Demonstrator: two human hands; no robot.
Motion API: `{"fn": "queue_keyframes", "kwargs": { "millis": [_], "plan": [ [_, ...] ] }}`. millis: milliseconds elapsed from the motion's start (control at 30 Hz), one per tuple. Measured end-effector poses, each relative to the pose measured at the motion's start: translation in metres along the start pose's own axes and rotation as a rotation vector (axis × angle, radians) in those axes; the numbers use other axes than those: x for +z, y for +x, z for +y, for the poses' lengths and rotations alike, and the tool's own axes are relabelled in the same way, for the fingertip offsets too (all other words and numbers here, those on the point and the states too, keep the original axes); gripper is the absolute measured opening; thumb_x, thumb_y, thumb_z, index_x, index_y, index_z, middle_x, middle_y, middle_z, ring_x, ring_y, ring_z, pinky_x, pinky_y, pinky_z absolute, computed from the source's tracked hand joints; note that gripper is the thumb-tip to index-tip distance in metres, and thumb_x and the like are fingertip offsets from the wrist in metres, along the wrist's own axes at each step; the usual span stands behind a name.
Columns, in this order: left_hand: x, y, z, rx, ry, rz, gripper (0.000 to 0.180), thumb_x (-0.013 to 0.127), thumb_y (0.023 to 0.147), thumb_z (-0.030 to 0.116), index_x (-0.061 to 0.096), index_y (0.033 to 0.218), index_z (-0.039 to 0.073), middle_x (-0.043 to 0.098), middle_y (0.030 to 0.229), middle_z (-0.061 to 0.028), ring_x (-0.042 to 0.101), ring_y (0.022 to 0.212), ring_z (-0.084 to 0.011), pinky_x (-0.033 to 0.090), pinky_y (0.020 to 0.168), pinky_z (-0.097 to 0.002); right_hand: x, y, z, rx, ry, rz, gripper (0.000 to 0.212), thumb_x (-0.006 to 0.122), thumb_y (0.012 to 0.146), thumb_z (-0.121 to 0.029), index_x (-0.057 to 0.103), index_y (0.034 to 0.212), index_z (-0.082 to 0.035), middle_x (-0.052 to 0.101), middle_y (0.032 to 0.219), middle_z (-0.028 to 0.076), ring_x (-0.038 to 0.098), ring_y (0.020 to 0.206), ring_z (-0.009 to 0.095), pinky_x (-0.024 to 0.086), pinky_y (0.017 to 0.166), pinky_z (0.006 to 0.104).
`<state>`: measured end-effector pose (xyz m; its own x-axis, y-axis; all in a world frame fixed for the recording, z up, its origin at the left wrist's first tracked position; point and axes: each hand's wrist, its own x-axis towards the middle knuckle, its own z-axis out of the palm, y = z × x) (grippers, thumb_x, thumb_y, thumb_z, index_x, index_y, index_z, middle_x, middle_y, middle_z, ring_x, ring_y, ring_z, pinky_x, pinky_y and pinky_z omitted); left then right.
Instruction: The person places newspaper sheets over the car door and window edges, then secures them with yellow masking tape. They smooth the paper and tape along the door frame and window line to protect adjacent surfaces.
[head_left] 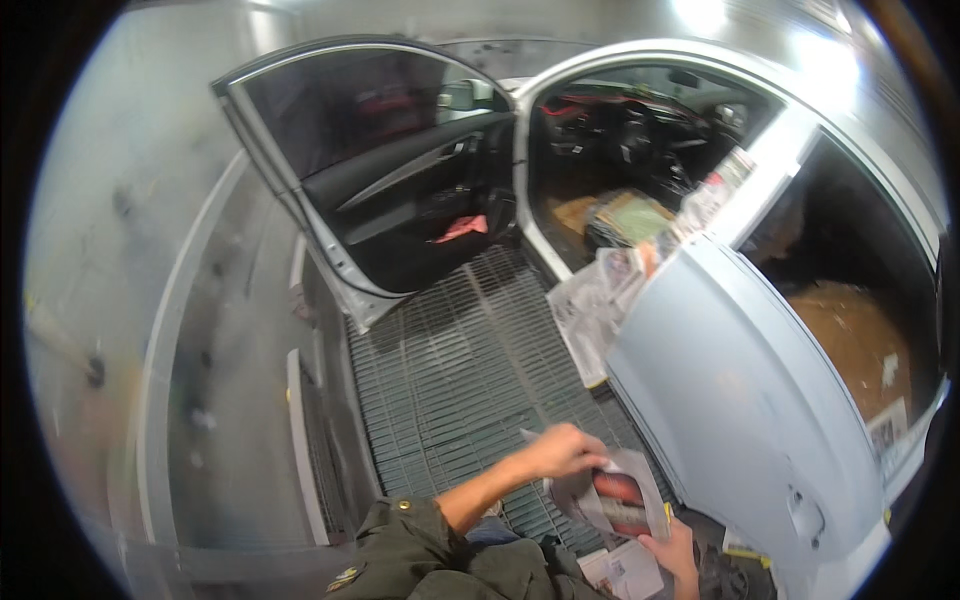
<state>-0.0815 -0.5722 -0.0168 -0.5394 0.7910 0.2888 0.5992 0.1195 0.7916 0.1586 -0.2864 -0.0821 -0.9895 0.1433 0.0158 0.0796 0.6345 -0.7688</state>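
Low in front of me is a sheet of newspaper (pixel 619 489) with a red picture on it. My left hand (pixel 566 452) pinches its upper left edge, fingers closed. At the lower right corner my right hand (pixel 673 553) grips the same sheet between thumb and fingers, beside a small yellow strip, perhaps tape, along the edge. To the right stands the pale grey rear door (pixel 735 380) of a white car, close to my right hand but apart from it. More newspaper (pixel 600 300) covers the front edge of that door.
The front door (pixel 400 170) stands wide open at the far left. Slatted metal grating (pixel 450 370) forms the floor. Brown covering (pixel 850 340) lies inside the rear opening, and a printed paper (pixel 622 572) is below my hands. A pale wall (pixel 110 250) runs along the left.
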Motion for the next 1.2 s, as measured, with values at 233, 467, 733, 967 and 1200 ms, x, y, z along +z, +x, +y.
{"fn": "queue_keyframes", "kwargs": {
  "millis": [233,467,733,967,1200],
  "plan": [
    [-0.074,-0.001,0.007,-0.197,-0.067,0.15,0.022,0.073,0.091,0.024,0.077,0.097,0.003,0.071,0.071,-0.0101,0.067,0.064,-0.014,0.053,0.061,-0.0313,0.027,-0.043,0.051,0.399,0.444,0.164,0.034,0.083,0.084,-0.023,0.073,0.106,0.001,0.073,0.092,0.007,0.069,0.083,0.016,0.054,0.076,0.0309],
    [-0.084,-0.003,-0.013,-0.448,-0.089,0.248,0.028,0.076,0.089,0.023,0.073,0.086,-0.005,0.062,0.059,-0.0055,0.052,0.057,-0.0073,0.044,0.053,-0.0299,0.035,-0.013,0.035,0.465,0.945,0.539,0.027,0.076,0.089,-0.012,0.071,0.112,0.001,0.073,0.1,0.005,0.066,0.088,0.014,0.053,0.077,0.029],
    [-0.055,0.001,-0.048,-0.533,-0.106,0.192,0.028,0.074,0.092,0.021,0.074,0.091,-0.007,0.069,0.065,-0.0082,0.058,0.062,-0.007,0.047,0.057,-0.0304,0.045,-0.007,0.002,0.521,0.488,0.443,0.03,0.079,0.088,-0.021,0.075,0.109,0.0,0.076,0.097,0.005,0.068,0.087,0.012,0.054,0.079,0.029],
    [0.019,0.008,-0.039,-0.367,-0.02,0.187,0.037,0.064,0.098,0.027,0.069,0.086,-0.007,0.065,0.067,-0.0229,0.066,0.061,-0.0254,0.048,0.058,-0.0401,0.055,0.013,-0.041,0.43,0.232,0.684,0.029,0.078,0.086,-0.026,0.077,0.107,-0.006,0.076,0.09,0.015,0.074,0.08,0.021,0.056,0.074,0.0334],
    [0.086,0.011,0.016,-0.308,-0.116,0.077,0.04,0.057,0.103,0.029,0.064,0.086,-0.007,0.058,0.063,-0.0191,0.051,0.06,-0.0142,0.047,0.059,-0.0388,0.079,0.05,-0.126,0.334,-0.147,0.607,0.025,0.071,0.085,-0.033,0.067,0.086,-0.008,0.07,0.081,0.017,0.068,0.073,0.039,0.054,0.063,0.0483]
  ]
}}
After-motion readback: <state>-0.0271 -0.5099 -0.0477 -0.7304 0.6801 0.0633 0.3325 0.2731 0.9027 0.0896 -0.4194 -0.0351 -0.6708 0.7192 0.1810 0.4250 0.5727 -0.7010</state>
